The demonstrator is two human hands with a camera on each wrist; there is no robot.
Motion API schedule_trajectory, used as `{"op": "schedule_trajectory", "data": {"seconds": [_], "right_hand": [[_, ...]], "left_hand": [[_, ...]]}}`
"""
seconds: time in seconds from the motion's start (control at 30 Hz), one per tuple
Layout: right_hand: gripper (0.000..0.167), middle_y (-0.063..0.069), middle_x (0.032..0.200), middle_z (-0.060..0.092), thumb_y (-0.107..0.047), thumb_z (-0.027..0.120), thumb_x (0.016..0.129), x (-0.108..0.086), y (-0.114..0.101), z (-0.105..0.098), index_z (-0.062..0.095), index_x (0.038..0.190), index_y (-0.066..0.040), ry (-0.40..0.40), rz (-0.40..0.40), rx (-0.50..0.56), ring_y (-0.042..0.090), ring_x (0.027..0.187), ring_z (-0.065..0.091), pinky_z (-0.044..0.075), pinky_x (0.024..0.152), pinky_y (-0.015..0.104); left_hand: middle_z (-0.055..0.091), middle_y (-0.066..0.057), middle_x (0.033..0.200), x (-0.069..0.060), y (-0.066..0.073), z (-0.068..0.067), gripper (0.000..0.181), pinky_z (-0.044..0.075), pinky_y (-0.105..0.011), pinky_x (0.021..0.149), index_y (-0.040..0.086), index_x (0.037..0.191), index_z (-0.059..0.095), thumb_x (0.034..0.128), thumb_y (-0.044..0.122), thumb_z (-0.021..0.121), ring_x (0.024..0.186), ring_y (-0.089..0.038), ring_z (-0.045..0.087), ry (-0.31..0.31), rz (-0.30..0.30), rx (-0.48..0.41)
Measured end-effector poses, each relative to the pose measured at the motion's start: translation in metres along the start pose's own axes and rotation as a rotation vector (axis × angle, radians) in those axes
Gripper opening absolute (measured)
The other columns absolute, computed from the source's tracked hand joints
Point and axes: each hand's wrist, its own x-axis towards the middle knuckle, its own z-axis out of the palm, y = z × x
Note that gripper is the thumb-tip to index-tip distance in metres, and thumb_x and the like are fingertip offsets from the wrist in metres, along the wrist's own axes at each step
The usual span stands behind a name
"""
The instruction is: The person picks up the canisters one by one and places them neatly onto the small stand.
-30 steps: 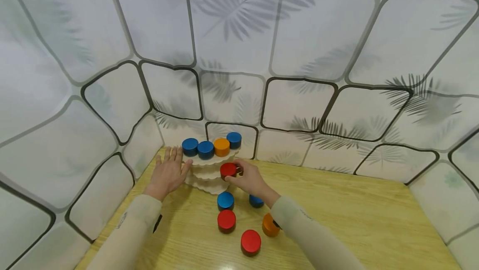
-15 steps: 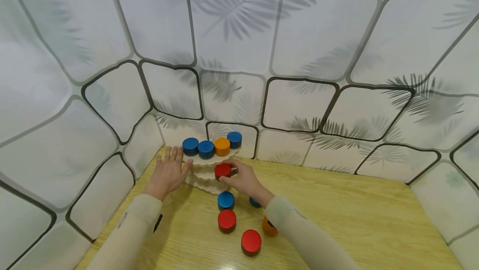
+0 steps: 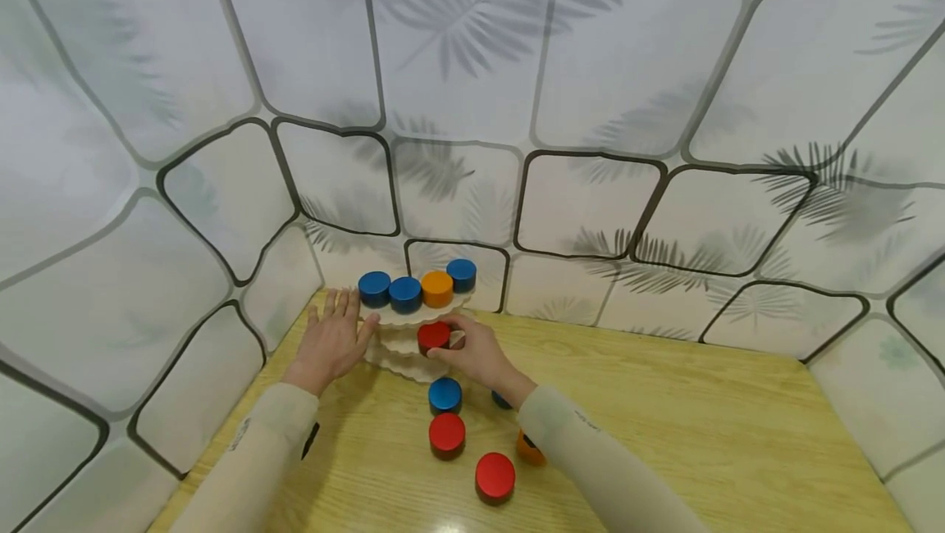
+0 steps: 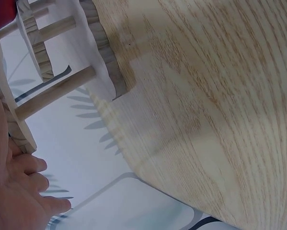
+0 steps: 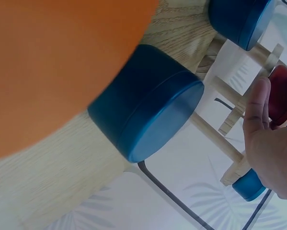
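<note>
A tiered wooden rack (image 3: 404, 364) stands in the corner, three blue cylinders and an orange cylinder (image 3: 437, 289) lined up on its top tier. My right hand (image 3: 483, 355) pinches a red cylinder (image 3: 433, 338) between thumb and fingers at the middle tier; whether it touches the tier cannot be told. In the right wrist view the red cylinder (image 5: 281, 93) is beside the fingers. My left hand (image 3: 328, 342) lies at the rack's left side with fingers extended; in the left wrist view this hand (image 4: 18, 191) touches the end of the top tier (image 4: 18, 132).
In front of the rack on the wooden table (image 3: 664, 426) are a blue cylinder (image 3: 445, 395), a red one (image 3: 446, 435) and another red one (image 3: 495, 478). A blue cylinder (image 3: 501, 400) and an orange one (image 3: 530, 448) are partly hidden by my right arm. Patterned walls rise behind and at both sides.
My right hand has moved a little left along the middle tier with the red cylinder in its grasp. My left hand has stayed in place.
</note>
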Motion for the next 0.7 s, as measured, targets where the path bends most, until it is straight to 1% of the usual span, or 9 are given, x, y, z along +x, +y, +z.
{"op": "schedule_trajectory", "data": {"seconds": [0.23,0.33,0.47,0.7], "right_hand": [[0.052,0.017,0.133,0.070,-0.012,0.080,0.095,0.0006,-0.0034,0.0013,0.062,0.143,-0.003,-0.020,0.013,0.061,0.026,0.098,0.076,0.063,0.079,0.030],[0.054,0.018,0.135,0.069,-0.009,0.077,0.096,-0.0001,-0.0046,0.0009,0.059,0.146,-0.002,-0.024,0.024,0.064,0.029,0.100,0.076,0.064,0.080,0.032],[0.055,0.020,0.138,0.068,-0.007,0.073,0.096,-0.0008,-0.0046,-0.0002,0.057,0.149,0.001,-0.026,0.019,0.056,0.031,0.103,0.076,0.065,0.082,0.033],[0.052,0.023,0.139,0.068,-0.008,0.072,0.097,0.0014,-0.0028,0.0004,0.060,0.146,0.003,-0.028,0.014,0.051,0.032,0.105,0.077,0.065,0.082,0.033]], "left_hand": [[0.019,-0.032,0.171,0.0001,-0.0005,0.0005,0.078,0.014,-0.075,0.124,-0.008,0.165,0.018,0.1149,0.051,0.027,0.160,-0.052,0.010,0.002,0.001,0.000],[0.018,-0.032,0.171,0.0002,-0.0007,0.0010,0.078,0.014,-0.075,0.124,-0.008,0.165,0.018,0.1149,0.051,0.027,0.160,-0.052,0.010,0.001,0.000,0.000],[0.018,-0.032,0.171,0.0007,-0.0003,0.0006,0.078,0.014,-0.075,0.125,-0.008,0.165,0.018,0.1149,0.051,0.027,0.160,-0.053,0.010,-0.002,0.000,-0.001],[0.018,-0.032,0.171,0.0006,0.0001,-0.0002,0.077,0.014,-0.075,0.125,-0.008,0.165,0.018,0.1150,0.051,0.027,0.160,-0.052,0.011,-0.006,-0.002,-0.006]]}}
